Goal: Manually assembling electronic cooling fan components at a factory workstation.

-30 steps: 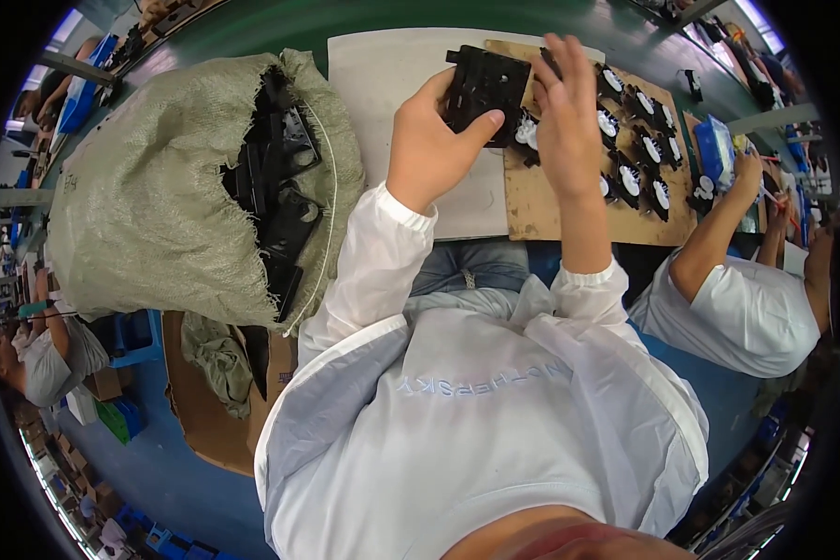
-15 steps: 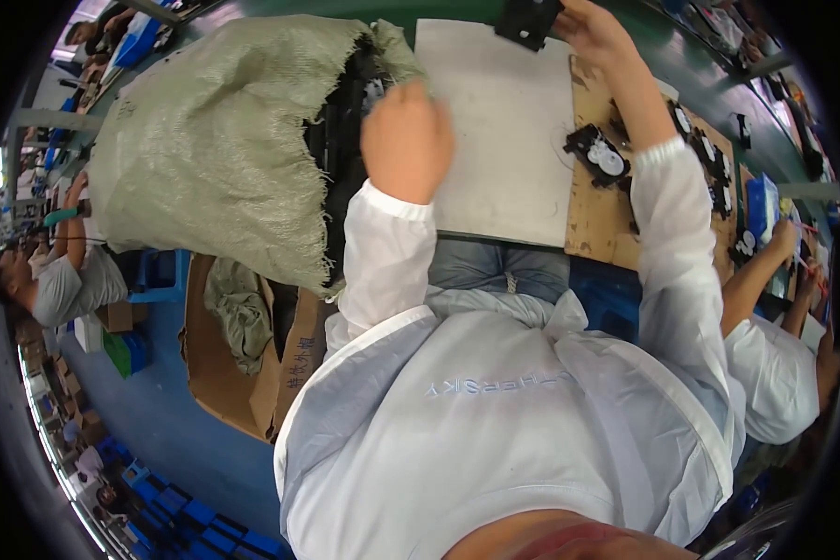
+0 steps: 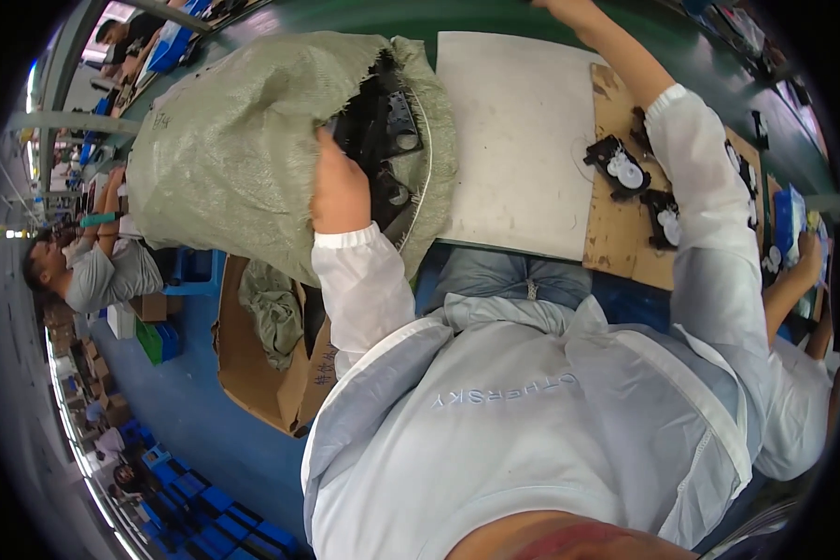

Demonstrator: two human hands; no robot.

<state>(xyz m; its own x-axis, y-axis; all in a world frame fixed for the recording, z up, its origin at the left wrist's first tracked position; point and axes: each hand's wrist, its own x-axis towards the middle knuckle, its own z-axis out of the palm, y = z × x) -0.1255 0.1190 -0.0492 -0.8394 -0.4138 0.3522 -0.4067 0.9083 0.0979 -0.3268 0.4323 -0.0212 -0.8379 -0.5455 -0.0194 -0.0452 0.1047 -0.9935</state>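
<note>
Two hands part: left hand (image 3: 342,184) has plunged into the sack (image 3: 229,154), apparently after parts (image 3: 399,119); right hand (image 3: 564,7) stretches away, each grip unreadable.

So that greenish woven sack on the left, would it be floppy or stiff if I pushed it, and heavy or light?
The sack is probably floppy: its cloth creases and frays at the mouth. It may be fairly heavy, since it bulges and black parts crowd its opening. Its broad, slumped shape suggests it wouldn't roll easily.
</note>
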